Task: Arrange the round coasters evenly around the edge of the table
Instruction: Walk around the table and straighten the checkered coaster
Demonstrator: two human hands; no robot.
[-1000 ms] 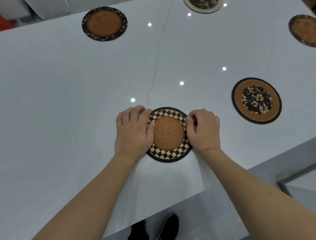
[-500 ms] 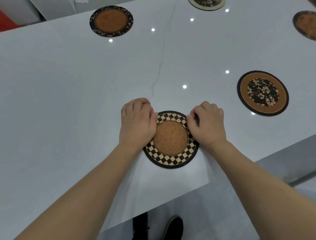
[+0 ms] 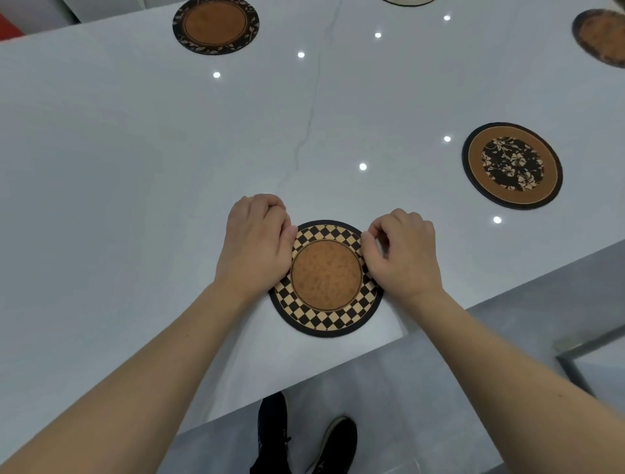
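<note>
A round coaster with a checkered rim (image 3: pixel 326 280) lies flat near the table's front corner. My left hand (image 3: pixel 257 243) rests curled on its left edge and my right hand (image 3: pixel 402 253) on its right edge, fingers folded, both touching the rim. A floral-centre coaster (image 3: pixel 512 165) sits to the right. A leaf-bordered coaster (image 3: pixel 215 26) lies at the far left. Another brown coaster (image 3: pixel 600 35) is cut off at the far right, and a sliver of a pale coaster (image 3: pixel 409 2) shows at the top.
The white glossy table (image 3: pixel 135 169) has a thin crack line running from the top middle toward my hands. Its front edge slants up to the right, with grey floor and my dark shoes (image 3: pixel 304 439) below. A metal frame (image 3: pixel 581 358) stands at the lower right.
Both hands have slid the checkered coaster slightly nearer to the table's front corner; the view has shifted a little, and my fingers stay curled on its edges.
</note>
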